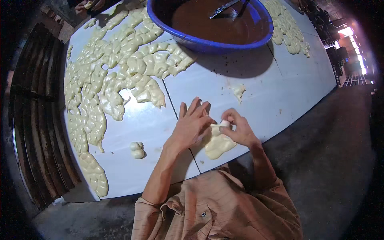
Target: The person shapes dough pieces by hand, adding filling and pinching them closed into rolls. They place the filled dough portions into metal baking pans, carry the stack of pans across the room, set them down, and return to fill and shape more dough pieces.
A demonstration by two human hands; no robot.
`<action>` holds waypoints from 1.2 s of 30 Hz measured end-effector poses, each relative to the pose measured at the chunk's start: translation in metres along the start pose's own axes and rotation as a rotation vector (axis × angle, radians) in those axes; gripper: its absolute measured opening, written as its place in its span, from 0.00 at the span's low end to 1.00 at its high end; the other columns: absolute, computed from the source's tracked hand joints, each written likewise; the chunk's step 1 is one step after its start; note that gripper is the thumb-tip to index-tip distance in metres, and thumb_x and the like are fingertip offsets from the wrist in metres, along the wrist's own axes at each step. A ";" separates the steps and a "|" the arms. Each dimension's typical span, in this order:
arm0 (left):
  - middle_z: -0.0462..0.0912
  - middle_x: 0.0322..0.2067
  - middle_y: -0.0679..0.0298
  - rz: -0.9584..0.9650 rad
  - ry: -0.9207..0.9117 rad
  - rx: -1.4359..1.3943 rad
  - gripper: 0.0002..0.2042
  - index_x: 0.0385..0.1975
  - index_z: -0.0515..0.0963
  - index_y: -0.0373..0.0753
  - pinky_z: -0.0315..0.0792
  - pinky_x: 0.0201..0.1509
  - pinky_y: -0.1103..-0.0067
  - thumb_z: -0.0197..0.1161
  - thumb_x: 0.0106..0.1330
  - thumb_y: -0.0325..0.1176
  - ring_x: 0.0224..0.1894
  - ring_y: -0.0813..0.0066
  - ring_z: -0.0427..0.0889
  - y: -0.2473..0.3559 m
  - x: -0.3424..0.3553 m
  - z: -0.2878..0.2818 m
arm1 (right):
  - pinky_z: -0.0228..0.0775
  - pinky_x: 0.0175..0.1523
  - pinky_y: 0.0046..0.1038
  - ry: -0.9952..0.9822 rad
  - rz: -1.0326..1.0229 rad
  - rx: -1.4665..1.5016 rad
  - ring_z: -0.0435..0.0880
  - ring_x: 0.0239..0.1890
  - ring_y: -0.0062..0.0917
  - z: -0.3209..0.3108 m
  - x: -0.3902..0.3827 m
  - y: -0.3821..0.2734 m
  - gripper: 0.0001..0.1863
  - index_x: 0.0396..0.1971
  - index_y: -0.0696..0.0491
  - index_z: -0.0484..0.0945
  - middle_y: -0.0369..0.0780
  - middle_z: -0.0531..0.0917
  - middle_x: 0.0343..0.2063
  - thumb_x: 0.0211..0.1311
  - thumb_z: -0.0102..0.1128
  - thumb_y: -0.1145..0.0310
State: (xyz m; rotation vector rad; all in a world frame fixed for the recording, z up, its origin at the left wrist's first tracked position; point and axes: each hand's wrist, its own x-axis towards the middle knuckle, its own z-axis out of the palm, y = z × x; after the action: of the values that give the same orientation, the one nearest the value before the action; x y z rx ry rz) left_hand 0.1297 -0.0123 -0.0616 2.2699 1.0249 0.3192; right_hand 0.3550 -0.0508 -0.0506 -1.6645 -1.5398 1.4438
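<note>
Near the front edge of the white table, a flat, pale yellow piece of dough [218,146] lies spread out. My left hand [193,125] is at its left side, fingers stretched out and pointing away from me, partly covering the dough's edge. At the dough's upper right, my right hand [240,129] is closed in a pinch, with a whitish bit of dough [225,123] between thumb and fingers. Left of my left forearm sits a small lumpy ball of dough [137,150]. A thin dough scrap [239,92] lies beyond my right hand.
Many flattened, glossy dough pieces [116,68] cover the table's left side; more dough pieces [286,30] lie far right. A blue basin [208,45] of brown filling [200,20] stands at the back with a metal utensil. Dark stacked trays [40,116] are at the left.
</note>
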 end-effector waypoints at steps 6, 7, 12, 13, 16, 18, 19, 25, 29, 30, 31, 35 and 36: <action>0.64 0.66 0.60 0.009 0.001 0.021 0.16 0.46 0.81 0.49 0.46 0.72 0.44 0.68 0.55 0.33 0.73 0.52 0.53 0.004 0.002 0.001 | 0.72 0.51 0.33 -0.154 -0.194 -0.340 0.83 0.44 0.36 -0.006 0.008 -0.012 0.19 0.45 0.54 0.77 0.44 0.82 0.41 0.58 0.66 0.58; 0.64 0.66 0.60 -0.006 -0.017 0.050 0.16 0.45 0.81 0.49 0.47 0.72 0.45 0.68 0.55 0.32 0.73 0.52 0.53 0.006 0.003 0.000 | 0.72 0.52 0.32 -0.178 -0.226 -0.440 0.83 0.45 0.35 -0.006 0.009 -0.012 0.18 0.45 0.53 0.78 0.43 0.82 0.42 0.58 0.65 0.59; 0.69 0.62 0.66 0.026 0.023 0.105 0.06 0.34 0.85 0.51 0.47 0.72 0.46 0.65 0.57 0.36 0.71 0.57 0.57 0.005 0.007 0.009 | 0.70 0.39 0.24 -0.213 -0.009 -0.132 0.77 0.32 0.18 -0.021 0.002 -0.024 0.12 0.38 0.58 0.78 0.37 0.80 0.28 0.55 0.63 0.69; 0.69 0.62 0.66 0.028 0.023 0.102 0.06 0.34 0.85 0.51 0.47 0.72 0.46 0.65 0.57 0.36 0.71 0.57 0.57 0.004 0.005 0.010 | 0.70 0.39 0.24 -0.212 -0.006 -0.133 0.77 0.32 0.18 -0.027 -0.001 -0.020 0.12 0.38 0.58 0.78 0.37 0.80 0.28 0.55 0.63 0.69; 0.70 0.62 0.65 0.000 0.075 0.046 0.09 0.37 0.86 0.55 0.48 0.71 0.44 0.66 0.57 0.36 0.70 0.56 0.58 0.003 0.000 0.006 | 0.72 0.43 0.25 -0.172 0.126 0.065 0.79 0.36 0.21 -0.040 -0.007 -0.007 0.15 0.40 0.60 0.77 0.39 0.82 0.31 0.55 0.65 0.68; 0.70 0.61 0.62 -0.008 0.080 0.035 0.08 0.37 0.86 0.53 0.48 0.71 0.44 0.66 0.58 0.37 0.70 0.55 0.58 0.001 0.000 0.009 | 0.72 0.44 0.26 -0.200 0.044 -0.017 0.79 0.38 0.22 -0.036 -0.009 -0.006 0.16 0.40 0.59 0.77 0.40 0.81 0.35 0.55 0.66 0.66; 0.70 0.61 0.60 -0.017 0.084 0.026 0.07 0.36 0.85 0.51 0.48 0.71 0.44 0.66 0.59 0.38 0.70 0.54 0.58 0.001 0.000 0.011 | 0.72 0.46 0.27 -0.227 -0.041 -0.099 0.79 0.41 0.23 -0.035 -0.009 -0.007 0.18 0.41 0.59 0.76 0.41 0.81 0.39 0.56 0.67 0.64; 0.67 0.64 0.60 -0.016 0.070 0.002 0.10 0.41 0.84 0.51 0.46 0.72 0.44 0.65 0.60 0.38 0.71 0.53 0.57 0.001 0.000 0.015 | 0.72 0.49 0.32 -0.312 -0.116 -0.579 0.82 0.46 0.35 -0.036 -0.006 -0.013 0.19 0.44 0.56 0.79 0.47 0.81 0.43 0.56 0.64 0.60; 0.65 0.65 0.57 -0.013 0.047 -0.102 0.25 0.58 0.73 0.49 0.41 0.73 0.43 0.65 0.59 0.43 0.72 0.51 0.54 0.006 -0.004 0.010 | 0.73 0.45 0.29 -0.224 0.094 -0.274 0.83 0.38 0.29 -0.032 -0.007 -0.015 0.16 0.43 0.57 0.79 0.46 0.83 0.37 0.58 0.63 0.64; 0.65 0.66 0.57 -0.007 0.049 -0.118 0.29 0.61 0.70 0.47 0.39 0.73 0.43 0.66 0.59 0.44 0.73 0.52 0.54 0.008 -0.004 0.009 | 0.73 0.46 0.29 -0.181 0.084 -0.099 0.83 0.39 0.27 -0.027 -0.008 -0.013 0.17 0.44 0.58 0.79 0.45 0.83 0.37 0.59 0.64 0.64; 0.65 0.66 0.57 -0.002 0.052 -0.133 0.33 0.64 0.67 0.45 0.38 0.73 0.42 0.67 0.58 0.45 0.73 0.52 0.53 0.011 -0.004 0.009 | 0.73 0.47 0.28 -0.139 0.075 0.075 0.82 0.40 0.25 -0.021 -0.009 -0.012 0.17 0.44 0.58 0.78 0.44 0.84 0.37 0.59 0.64 0.64; 0.69 0.62 0.58 0.027 0.115 0.034 0.34 0.61 0.68 0.41 0.38 0.71 0.41 0.70 0.54 0.45 0.70 0.54 0.58 0.021 -0.002 0.021 | 0.73 0.48 0.27 -0.179 0.044 -0.018 0.82 0.42 0.24 -0.015 -0.007 -0.008 0.19 0.45 0.59 0.79 0.43 0.83 0.39 0.58 0.66 0.63; 0.74 0.57 0.61 0.039 0.213 0.054 0.27 0.55 0.74 0.41 0.40 0.72 0.42 0.69 0.55 0.44 0.68 0.59 0.63 0.018 -0.002 0.032 | 0.74 0.46 0.27 -0.155 -0.001 -0.106 0.83 0.39 0.24 -0.015 -0.007 -0.009 0.19 0.44 0.59 0.79 0.43 0.84 0.37 0.57 0.66 0.62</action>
State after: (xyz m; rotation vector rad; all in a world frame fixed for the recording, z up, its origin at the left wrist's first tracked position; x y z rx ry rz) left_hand 0.1532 -0.0364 -0.0754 2.3443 1.1076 0.5657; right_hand 0.3653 -0.0500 -0.0348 -1.6437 -1.7285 1.5467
